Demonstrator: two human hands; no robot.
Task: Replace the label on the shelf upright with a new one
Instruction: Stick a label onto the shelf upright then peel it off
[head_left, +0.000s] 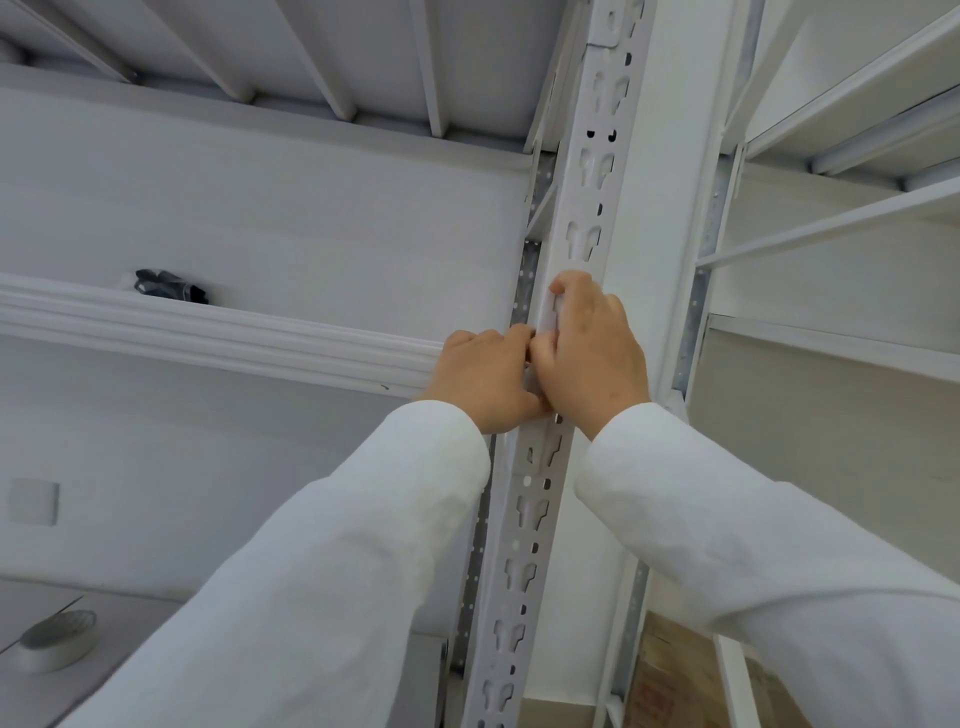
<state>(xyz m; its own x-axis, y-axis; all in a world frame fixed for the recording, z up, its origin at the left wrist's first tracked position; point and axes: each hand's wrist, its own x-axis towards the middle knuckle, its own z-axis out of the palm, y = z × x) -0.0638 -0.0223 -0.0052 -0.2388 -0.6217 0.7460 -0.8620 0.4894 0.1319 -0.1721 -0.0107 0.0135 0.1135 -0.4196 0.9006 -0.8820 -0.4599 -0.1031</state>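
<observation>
2 hands meeting at the centre of the frame, both pressing against the shelf upright (582, 208). Left hand (480, 382) lying curled at 9 o'clock of the post, knuckles up, fingers bending in toward its left edge; whether gripping anything, impossible to tell. Right hand (592, 353) lying at 3 o'clock of the left one and touching it, fingers loosely bent, fingertip (563, 283) reaching toward 12 o'clock and pressing on the label (548, 312). Showing as a small, pale, glossy strip, almost the same white as the paint, sitting flat on the front face of the post just under that fingertip, mostly hiding beneath both hands; no print readable. Running from 6 o'clock up to 12 o'clock, white-painted metal, carrying 2 kinds of punched openings: keyhole-shaped slots and small round holes. White sleeves (363, 545) covering both forearms, entering from 7 and 5 o'clock. Crossing at 9 o'clock, a ribbed white shelf beam (208, 332), ending behind the left hand. Lying on that shelf toward 10 o'clock, a small dark bundle (169, 286), too blurred for naming. Sitting at 8 o'clock in the lower corner, a round grey disc (57, 642).
</observation>
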